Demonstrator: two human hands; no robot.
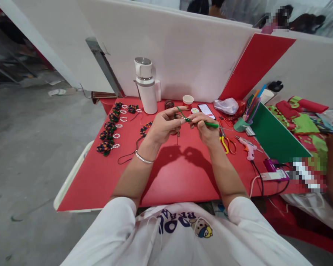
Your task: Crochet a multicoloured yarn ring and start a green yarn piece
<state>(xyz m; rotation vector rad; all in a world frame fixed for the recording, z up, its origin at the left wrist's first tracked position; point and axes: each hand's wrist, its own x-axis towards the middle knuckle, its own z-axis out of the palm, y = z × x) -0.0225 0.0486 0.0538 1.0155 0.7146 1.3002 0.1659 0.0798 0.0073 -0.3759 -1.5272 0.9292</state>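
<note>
Both hands are raised over the red table (177,181), close together at its middle. My right hand (207,127) is closed on a crochet hook with a green handle (211,125), whose tip points left. Green yarn (180,110) runs over the raised index finger of my left hand (166,123). The thumb and fingers of my left hand pinch the small green yarn work (187,119) at the hook's tip. A dark multicoloured braided cord (145,128) lies on the table behind my left wrist.
Several dark yarn pieces with white bead loops (105,147) line the left side. A white flask (147,94), paper cup (188,99) and phone (207,111) stand or lie at the back. Yellow-handled scissors (224,144), a pink glue gun (250,148) and a purple power block (274,168) are right.
</note>
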